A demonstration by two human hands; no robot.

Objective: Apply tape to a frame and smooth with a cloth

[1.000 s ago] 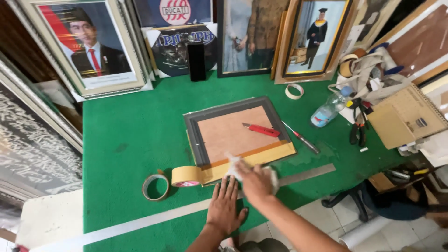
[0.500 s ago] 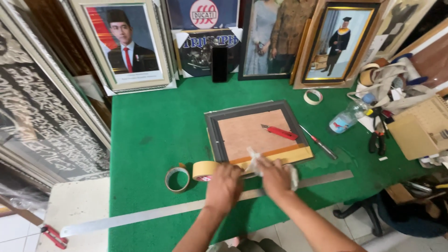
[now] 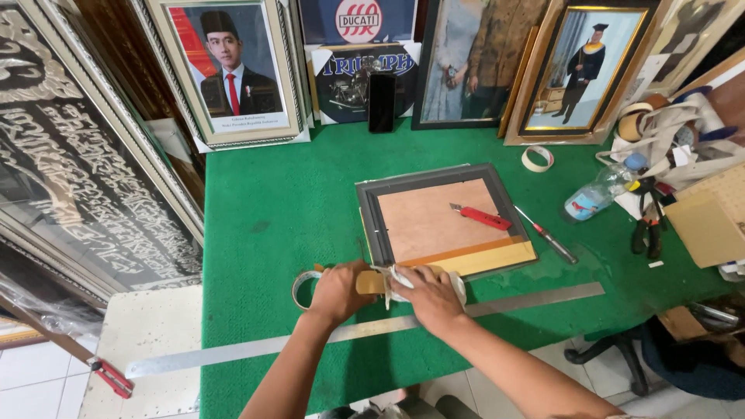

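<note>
The left hand [image 3: 338, 291] is closed around a roll of tan paper tape [image 3: 371, 282] at the seven o'clock corner of the grey picture frame with a brown backing board [image 3: 434, 219], which lies face down on the green felt table [image 3: 272, 202]. Touching it at three o'clock, the right hand [image 3: 429, 293] presses a crumpled white cloth [image 3: 400, 279] onto the tape strip along the frame's near edge. A red utility knife [image 3: 479, 217] rests on the backing board, and a long steel ruler [image 3: 535, 298] lies at six o'clock of the frame.

Lighting: bright, even, overhead; soft shadows beneath my arms. Glare on framed glass [image 3: 54, 155]. Edges bowed by wide lens; focus sharp.
</note>
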